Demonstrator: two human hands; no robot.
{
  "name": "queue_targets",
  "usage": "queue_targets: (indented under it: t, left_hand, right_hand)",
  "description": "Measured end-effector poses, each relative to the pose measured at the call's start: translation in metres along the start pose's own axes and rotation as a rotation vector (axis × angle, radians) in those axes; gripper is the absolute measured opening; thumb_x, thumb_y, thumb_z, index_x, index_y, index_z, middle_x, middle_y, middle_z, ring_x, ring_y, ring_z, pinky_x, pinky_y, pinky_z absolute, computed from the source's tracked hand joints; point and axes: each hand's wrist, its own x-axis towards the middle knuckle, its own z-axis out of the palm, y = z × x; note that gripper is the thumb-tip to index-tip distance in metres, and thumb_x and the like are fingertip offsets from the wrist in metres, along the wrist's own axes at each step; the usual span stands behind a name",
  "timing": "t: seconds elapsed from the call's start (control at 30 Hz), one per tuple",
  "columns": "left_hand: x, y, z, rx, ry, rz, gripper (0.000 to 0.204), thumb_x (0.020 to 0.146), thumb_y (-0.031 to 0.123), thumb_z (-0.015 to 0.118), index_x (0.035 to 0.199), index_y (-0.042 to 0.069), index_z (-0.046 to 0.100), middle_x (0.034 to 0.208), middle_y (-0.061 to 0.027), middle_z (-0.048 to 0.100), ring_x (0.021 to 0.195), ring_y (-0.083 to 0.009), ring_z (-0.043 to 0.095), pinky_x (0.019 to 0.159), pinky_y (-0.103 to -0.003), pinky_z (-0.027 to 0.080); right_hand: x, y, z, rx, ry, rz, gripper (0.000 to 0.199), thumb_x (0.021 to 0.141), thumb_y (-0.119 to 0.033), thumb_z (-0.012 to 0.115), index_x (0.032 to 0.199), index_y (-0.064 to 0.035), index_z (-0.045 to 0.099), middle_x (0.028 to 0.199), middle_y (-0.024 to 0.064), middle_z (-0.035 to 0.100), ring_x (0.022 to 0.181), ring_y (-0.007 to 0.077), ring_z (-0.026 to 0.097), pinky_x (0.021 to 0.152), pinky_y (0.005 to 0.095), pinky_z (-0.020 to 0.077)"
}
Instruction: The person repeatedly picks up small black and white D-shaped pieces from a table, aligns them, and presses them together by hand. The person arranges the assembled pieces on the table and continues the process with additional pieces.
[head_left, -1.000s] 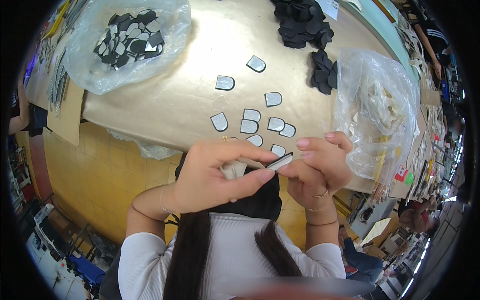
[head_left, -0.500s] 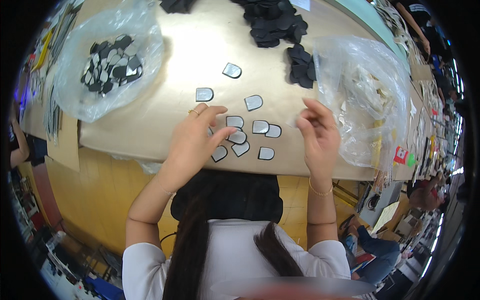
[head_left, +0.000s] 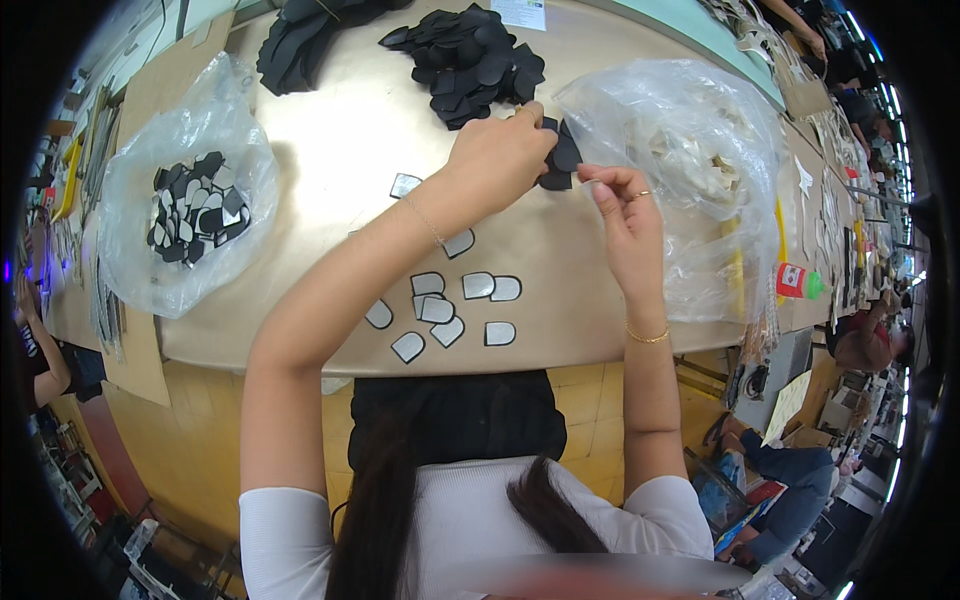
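My left hand reaches far across the tan table and closes its fingers on a black cut-out piece from a small black stack. My right hand hovers just right of that stack, thumb and forefinger pinched together with nothing visible between them. Several grey-faced, dark-edged pieces lie spread on the table near its front edge, below my left forearm. A larger heap of black pieces sits beyond my left hand.
A clear bag of black and grey pieces lies at the left. A clear bag of pale pieces lies at the right, close to my right hand. More black material sits at the far edge. Other people sit at the right.
Both hands held a grey-edged piece near my body, then moved over the spread pieces. Now both have reached forward to the small black stack, empty of that piece.
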Motion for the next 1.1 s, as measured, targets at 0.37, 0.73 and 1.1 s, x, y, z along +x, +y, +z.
queue_targets:
  t: [0.37,0.73,1.1]
  left_hand:
    - [-0.048,-0.014,-0.025,-0.412,-0.011,-0.120,0.016,0.084,0.015,0.071,0.095,0.006,0.064,0.088,-0.0079,0.073,0.061,-0.0272,0.064,0.061,-0.038,0.049]
    - [-0.162,-0.010,-0.020,0.224,0.252,-0.060,0.026,0.082,0.008,0.077,0.107,0.010,0.072,0.105,-0.0003,0.069,0.055,-0.0170,0.063,0.048,-0.030,0.049]
    - [-0.203,0.005,-0.008,0.190,0.339,-0.214,0.028,0.084,0.020,0.081,0.111,0.014,0.075,0.102,0.0006,0.065,0.054,-0.0141,0.062,0.047,-0.029,0.048]
  right_hand:
    - [0.015,-0.008,0.015,-0.364,-0.181,-0.033,0.015,0.104,-0.011,0.055,0.112,0.0006,0.059,0.117,0.0170,0.074,0.096,0.0293,0.071,0.087,0.0352,0.0531]
    - [-0.012,-0.028,0.044,-0.356,-0.195,-0.226,0.007,0.095,-0.005,0.067,0.100,-0.0003,0.069,0.102,0.0076,0.071,0.087,0.0170,0.066,0.076,0.0281,0.0520]
    - [0.014,-0.030,0.105,-0.240,-0.616,0.083,0.012,0.086,-0.011,0.077,0.090,-0.0001,0.073,0.091,0.0071,0.065,0.071,0.0142,0.062,0.066,0.0278,0.0502]
